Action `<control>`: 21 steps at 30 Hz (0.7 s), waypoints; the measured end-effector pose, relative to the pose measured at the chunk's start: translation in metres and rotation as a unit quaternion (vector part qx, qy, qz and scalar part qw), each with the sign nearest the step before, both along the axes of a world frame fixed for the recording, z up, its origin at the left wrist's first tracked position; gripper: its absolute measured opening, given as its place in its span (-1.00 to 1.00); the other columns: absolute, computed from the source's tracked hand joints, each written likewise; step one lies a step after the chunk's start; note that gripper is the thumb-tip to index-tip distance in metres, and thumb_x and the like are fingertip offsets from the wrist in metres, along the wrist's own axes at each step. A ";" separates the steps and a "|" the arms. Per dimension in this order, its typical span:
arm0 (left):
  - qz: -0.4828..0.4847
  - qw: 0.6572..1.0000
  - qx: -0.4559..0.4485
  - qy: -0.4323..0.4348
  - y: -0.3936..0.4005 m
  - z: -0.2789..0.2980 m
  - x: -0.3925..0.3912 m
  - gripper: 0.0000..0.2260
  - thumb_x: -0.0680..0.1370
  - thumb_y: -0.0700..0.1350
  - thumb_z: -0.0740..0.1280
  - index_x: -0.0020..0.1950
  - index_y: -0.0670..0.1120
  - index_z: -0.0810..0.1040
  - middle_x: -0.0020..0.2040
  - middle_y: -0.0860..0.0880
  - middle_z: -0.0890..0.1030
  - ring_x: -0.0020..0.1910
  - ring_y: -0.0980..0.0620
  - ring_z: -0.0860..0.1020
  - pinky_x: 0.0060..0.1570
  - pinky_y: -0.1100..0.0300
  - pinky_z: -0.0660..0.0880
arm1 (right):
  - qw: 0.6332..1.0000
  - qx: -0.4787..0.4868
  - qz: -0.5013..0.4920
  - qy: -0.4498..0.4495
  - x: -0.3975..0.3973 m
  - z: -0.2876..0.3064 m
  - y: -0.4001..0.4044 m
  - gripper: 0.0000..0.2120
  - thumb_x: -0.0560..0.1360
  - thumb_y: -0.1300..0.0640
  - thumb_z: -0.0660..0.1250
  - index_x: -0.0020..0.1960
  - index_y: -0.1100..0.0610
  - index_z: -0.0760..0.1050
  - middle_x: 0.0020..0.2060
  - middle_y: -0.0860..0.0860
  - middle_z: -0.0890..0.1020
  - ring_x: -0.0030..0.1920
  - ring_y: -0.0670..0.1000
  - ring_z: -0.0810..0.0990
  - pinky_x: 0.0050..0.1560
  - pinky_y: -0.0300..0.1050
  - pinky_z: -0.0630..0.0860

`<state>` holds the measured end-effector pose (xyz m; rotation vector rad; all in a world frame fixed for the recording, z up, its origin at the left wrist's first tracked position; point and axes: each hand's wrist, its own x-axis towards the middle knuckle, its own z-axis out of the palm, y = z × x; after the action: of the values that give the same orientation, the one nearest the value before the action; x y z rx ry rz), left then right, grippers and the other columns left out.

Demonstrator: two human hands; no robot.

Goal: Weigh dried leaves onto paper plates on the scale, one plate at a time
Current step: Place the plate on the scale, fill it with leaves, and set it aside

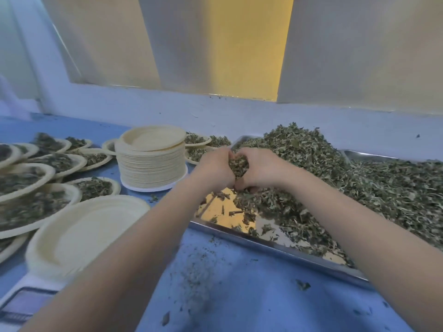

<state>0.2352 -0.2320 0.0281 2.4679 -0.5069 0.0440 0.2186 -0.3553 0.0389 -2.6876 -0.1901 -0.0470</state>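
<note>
Both hands are cupped together over the metal tray (275, 245), scooping up a clump of dried leaves (359, 183). The left hand (214, 167) and right hand (261, 166) press side by side with fingers curled round the handful, and you can see the leaf bits poking up in the gap between them. So both are gripping leaves, not empty.

The big leaf pile fills the right and far part of the tray, while the near-left corner of it is scraped almost bare and shiny. The empty paper plate (81, 233) waiting for this load sits on the scale (26, 305) at the near left, well apart from the hands. A tall stack of plates (152, 159) stands just left of the hands, and filled plates (36, 188) crowd the far left of the blue surface (239, 295).

What could go wrong, I reckon: that handful has to travel left, across the tray rim and open surface, to reach the plate. It's loose, crumbly stuff held between two palms, so bits can easily sift out underneath, and there's already plenty of crumbs scattered on the surface. The left forearm also passes close to the plate on the scale, so a careless swing could nudge it and throw the reading off. The scale's display is too blurry to read.
</note>
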 end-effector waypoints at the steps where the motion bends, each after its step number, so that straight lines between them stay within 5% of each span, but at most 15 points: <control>1: 0.011 1.000 0.000 -0.016 0.013 0.006 -0.003 -0.57 0.42 -0.29 0.38 0.25 -0.10 0.39 0.14 -0.12 0.51 -0.01 -0.06 0.46 -0.18 0.19 0.39 | 1.000 -0.009 0.014 -0.011 -0.001 0.006 0.012 -0.33 0.35 0.18 0.48 0.39 0.13 0.30 -0.18 -0.01 0.56 -0.35 -0.06 0.60 -0.36 -0.14 0.61; 5: 0.064 0.997 -0.008 -0.037 0.083 0.023 -0.018 -0.56 0.39 -0.27 0.44 0.23 -0.13 0.43 0.10 -0.10 0.51 0.01 -0.06 0.45 -0.12 0.21 0.38 | 0.995 -0.022 0.085 -0.055 -0.001 0.022 0.074 -0.37 0.37 0.09 0.49 0.37 0.10 0.33 -0.02 -0.04 0.48 -0.33 -0.23 0.44 -0.61 -0.46 0.31; 9: 0.120 0.992 -0.027 -0.021 0.155 0.022 -0.036 -0.61 0.38 -0.29 0.44 0.15 -0.09 0.42 -0.20 -0.02 0.45 -0.33 0.05 0.39 -0.55 0.40 0.28 | 0.988 0.010 0.147 -0.051 0.002 0.018 0.145 -0.61 0.33 0.13 0.51 0.09 0.09 0.44 -0.19 -0.03 0.55 -0.45 -0.19 0.51 -0.60 -0.38 0.37; 12: 0.148 0.987 -0.060 -0.014 0.194 0.010 -0.047 -0.55 0.33 -0.30 0.48 0.16 -0.14 0.45 -0.04 -0.08 0.50 -0.19 -0.01 0.44 -0.30 0.24 0.37 | 0.983 0.027 0.176 -0.045 0.002 0.006 0.181 -0.68 0.29 0.14 0.52 -0.04 0.07 0.48 -0.31 -0.05 0.56 -0.55 -0.21 0.51 -0.61 -0.38 0.33; 15: 0.128 0.988 -0.085 0.030 0.215 -0.006 -0.052 -0.54 0.31 -0.29 0.51 0.16 -0.08 0.47 0.00 0.00 0.52 -0.19 0.06 0.51 -0.27 0.28 0.47 | 0.982 0.027 0.188 -0.005 0.002 -0.006 0.193 -0.59 0.27 0.16 0.51 0.08 0.05 0.49 -0.27 -0.02 0.61 -0.50 -0.19 0.55 -0.55 -0.33 0.43; 17: 0.108 0.989 -0.085 0.061 0.223 -0.015 -0.054 -0.55 0.32 -0.27 0.53 0.13 -0.01 0.49 -0.07 0.07 0.50 -0.25 0.14 0.53 -0.37 0.37 0.49 | 0.976 0.006 0.207 0.063 0.001 -0.009 0.191 -0.42 0.29 0.12 0.53 0.26 -0.01 0.43 -0.04 0.02 0.60 -0.36 -0.15 0.60 -0.39 -0.21 0.59; 21: 0.111 0.991 -0.028 0.072 0.238 -0.023 -0.053 -0.49 0.30 -0.04 0.55 0.20 0.16 0.49 0.03 0.08 0.55 -0.12 0.08 0.59 -0.16 0.21 0.54 | 0.968 -0.073 0.218 0.097 0.002 -0.001 0.178 -0.21 0.25 -0.19 0.54 0.41 -0.19 0.29 0.13 -0.16 0.41 -0.22 -0.29 0.51 -0.25 -0.31 0.49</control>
<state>0.1819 0.0059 0.0052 2.4401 -0.1661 -0.0284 0.2210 -0.1768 0.0375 -2.7081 -0.7398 0.3749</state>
